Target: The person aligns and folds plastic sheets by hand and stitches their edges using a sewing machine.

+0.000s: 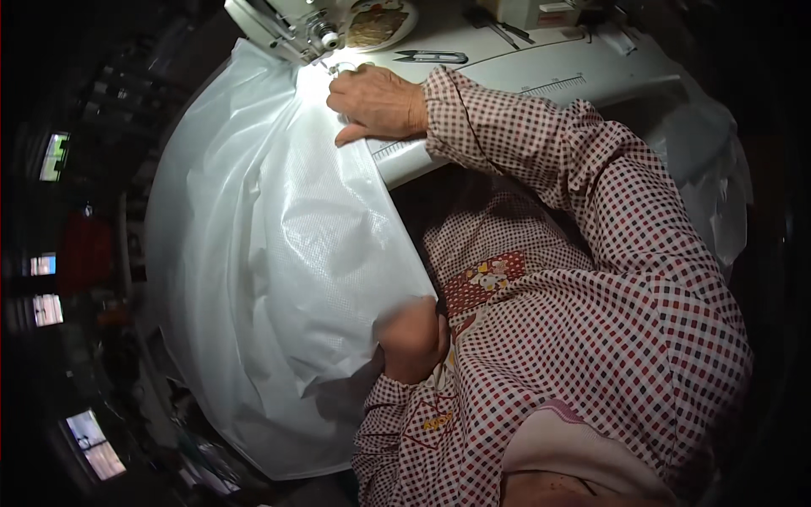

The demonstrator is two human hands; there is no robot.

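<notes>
Head view, work: a large sheet of white, translucent, finely woven plastic fabric (pixel 270 245) hangs from the sewing machine at the top down to the person's lap, creased in long folds and filling the left half of the picture

Head view, right hand: the right hand (pixel 378 103) lies palm down on the top edge of the fabric, just beside the needle area; its fingers (pixel 342 95) are bent and close together, pressing the cloth flat on the desk; the thumb points down along the fabric's edge

Head view, left hand: the left hand (pixel 411 338) is low in the picture, at the fabric's lower right corner; the cloth covers part of it, so it seems to grip the edge from beneath, but how far the fingers are closed I cannot tell

Head view, machine: a white and grey sewing machine head (pixel 287 24) with a round metal knob stands at the top, brightly lit where it meets the fabric

Head view, desk: the white desk (pixel 524 72) carries a printed ruler scale along its front edge; small grey thread snips (pixel 431 57) lie on it behind the right hand; a round dish with brownish contents (pixel 378 24) sits near the machine

Head view, clothing: red and white checked sleeves (pixel 541 144) cover both arms; the right one reaches across from the lower right

Head view, surroundings: dark room at left, with a few small bright windows
</notes>
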